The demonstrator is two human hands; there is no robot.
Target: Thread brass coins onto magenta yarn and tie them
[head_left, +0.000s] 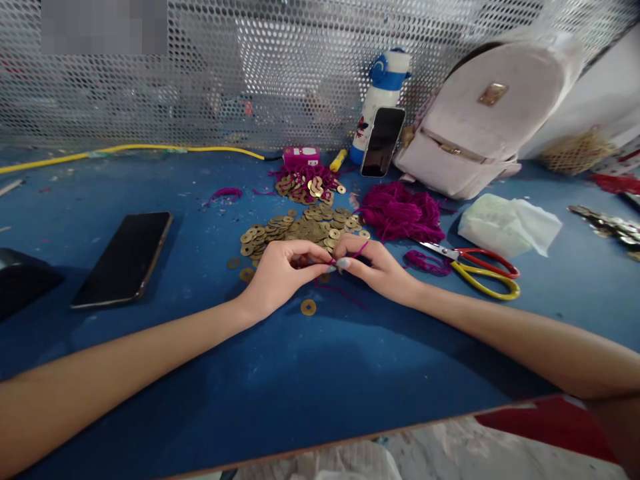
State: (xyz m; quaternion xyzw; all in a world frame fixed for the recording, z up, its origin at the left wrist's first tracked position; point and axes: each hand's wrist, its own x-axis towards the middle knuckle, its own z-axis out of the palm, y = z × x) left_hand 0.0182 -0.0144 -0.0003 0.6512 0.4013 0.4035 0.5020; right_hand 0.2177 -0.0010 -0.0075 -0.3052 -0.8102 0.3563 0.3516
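Pinching magenta thread, perhaps a coin too, left hand and right hand should keep it taut.

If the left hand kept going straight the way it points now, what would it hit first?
The right hand. The left hand points rightward and slightly away from the body, and the two sets of fingertips meet around a pink thread, so nothing lies between them.

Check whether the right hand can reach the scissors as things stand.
Likely yes. The scissors lie flat on the blue table just right of the right hand, only a low thread bundle between. That hand pinches a magenta thread, so it would have to let go first.
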